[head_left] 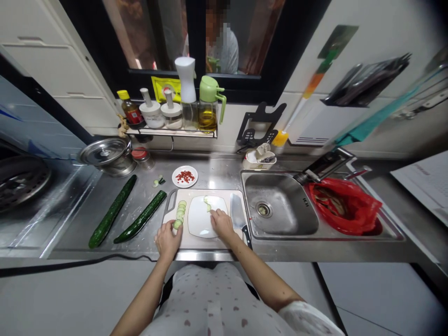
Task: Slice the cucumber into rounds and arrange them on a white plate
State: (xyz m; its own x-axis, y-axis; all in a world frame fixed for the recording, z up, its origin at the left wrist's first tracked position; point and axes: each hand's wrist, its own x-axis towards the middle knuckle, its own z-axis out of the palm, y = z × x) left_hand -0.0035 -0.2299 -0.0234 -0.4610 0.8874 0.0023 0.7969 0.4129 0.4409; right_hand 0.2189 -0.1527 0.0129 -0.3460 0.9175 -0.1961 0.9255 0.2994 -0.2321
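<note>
A row of cucumber slices [181,208] lies overlapping on the left part of the cutting board [185,241]. My left hand [168,239] is at the near end of this row, its thumb and fingers closed around the lowest slice. On the board sits a white plate [199,221] with a few slices along its far edge. Over the plate's right side is my right hand [221,222], fingertips pinched at a cucumber slice [208,207]. To the right of that hand, a kitchen knife [237,210] rests on the board, its black handle toward me.
Two whole cucumbers [114,210] lie left of the board, near cucumber scraps [156,183]. Behind the board is a small dish [179,183] of chopped red pieces. A steel pot [121,163] stands back left. The sink [280,219] and a red bag [364,210] are right.
</note>
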